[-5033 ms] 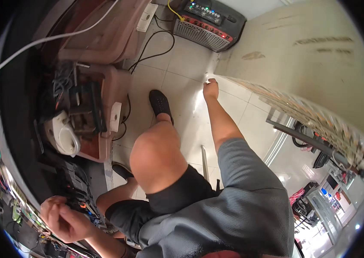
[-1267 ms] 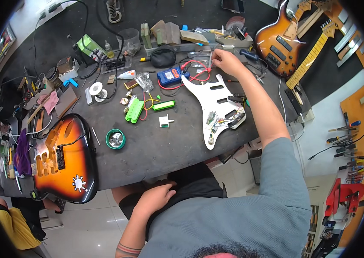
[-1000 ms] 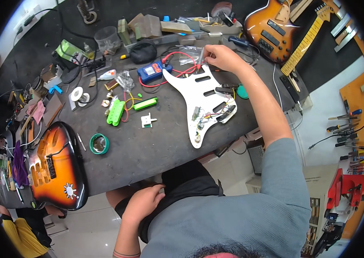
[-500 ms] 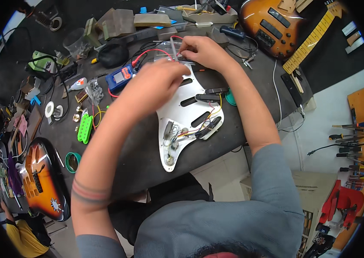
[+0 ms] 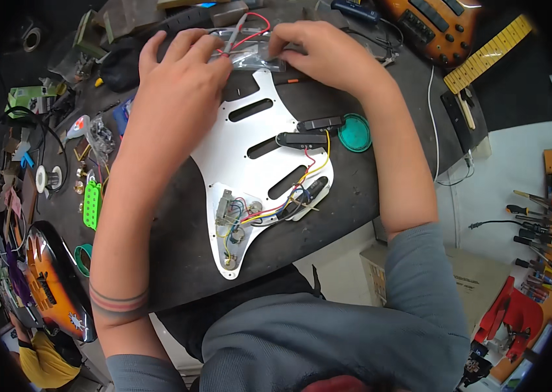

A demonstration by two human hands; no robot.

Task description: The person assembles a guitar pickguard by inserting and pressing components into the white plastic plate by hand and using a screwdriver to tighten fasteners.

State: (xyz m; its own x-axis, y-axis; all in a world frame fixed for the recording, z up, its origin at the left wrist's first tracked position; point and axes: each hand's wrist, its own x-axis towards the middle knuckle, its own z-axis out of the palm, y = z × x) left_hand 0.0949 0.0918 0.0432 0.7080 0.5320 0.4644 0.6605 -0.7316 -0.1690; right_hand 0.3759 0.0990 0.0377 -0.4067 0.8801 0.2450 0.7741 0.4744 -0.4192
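Note:
A clear plastic bag (image 5: 259,60) lies at the far edge of a white guitar pickguard (image 5: 220,140). My right hand (image 5: 328,55) pinches the bag's right end between thumb and curled fingers. My left hand (image 5: 184,85) is at its left end, fingers spread and nothing visibly held. A grey test probe (image 5: 235,34) with a red lead lies across the bag by my left fingertips. The pickguard lies underside up, with wired pots and a switch in its near corner. Two black pickups (image 5: 302,140) rest by its right edge.
A green round lid (image 5: 354,132) lies right of the pickups. The blue multimeter (image 5: 122,114) is mostly hidden behind my left forearm. Bright green pickup covers (image 5: 92,206) and a sunburst guitar body (image 5: 60,281) are at left. Another guitar (image 5: 436,29) and a maple neck (image 5: 488,55) lie at far right.
My left hand has moved left and away from me, its fingers spreading. The right hand stays at the bag. The view has shifted, and my left forearm now covers most of the multimeter.

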